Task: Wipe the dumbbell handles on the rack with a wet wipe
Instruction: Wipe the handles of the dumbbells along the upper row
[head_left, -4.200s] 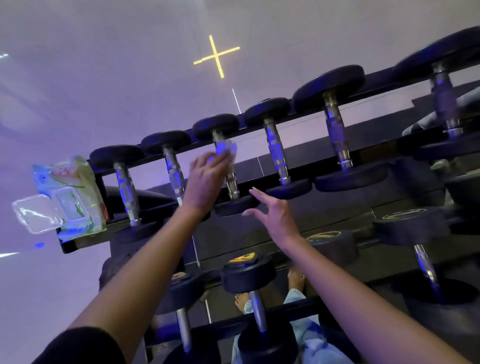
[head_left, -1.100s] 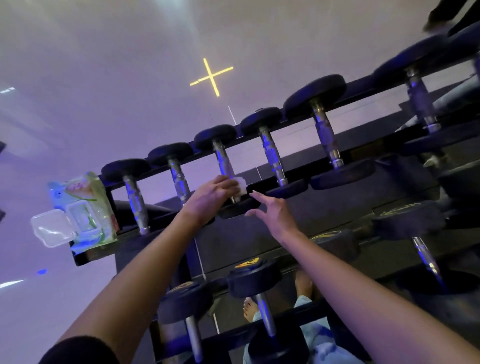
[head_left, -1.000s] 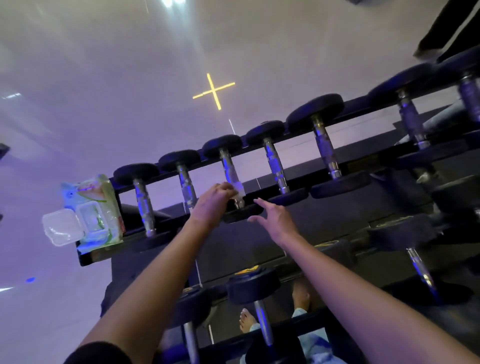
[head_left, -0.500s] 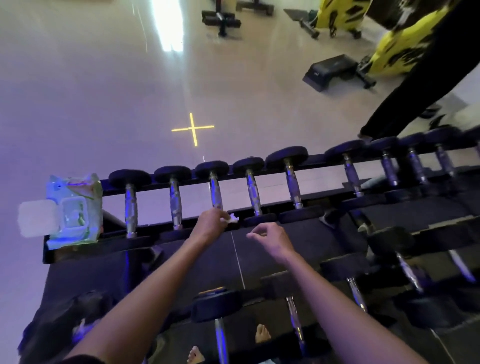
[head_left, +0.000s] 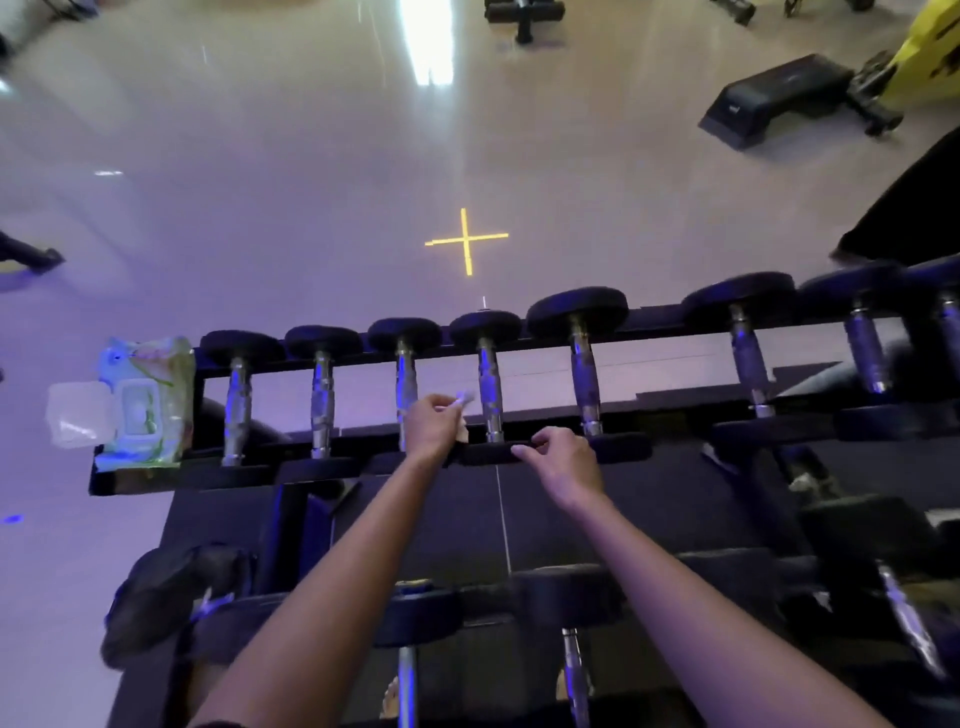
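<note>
- Wet wipe (head_left: 464, 399) gripped in my left hand (head_left: 432, 425), beside fourth dumbbell handle (head_left: 489, 389) from left, rack (head_left: 135, 480) top tier.
- Right hand (head_left: 565, 460): fingers bent on that dumbbell's near head (head_left: 493, 453); I cannot tell if gripping.

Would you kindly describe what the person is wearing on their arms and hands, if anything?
The left forearm and right forearm are bare down to the bottom edge of the picture. A sliver of dark sleeve seems to show there on the left side. The left hand and right hand are ungloved, and no watch, bracelet or ring is visible on either.
</note>
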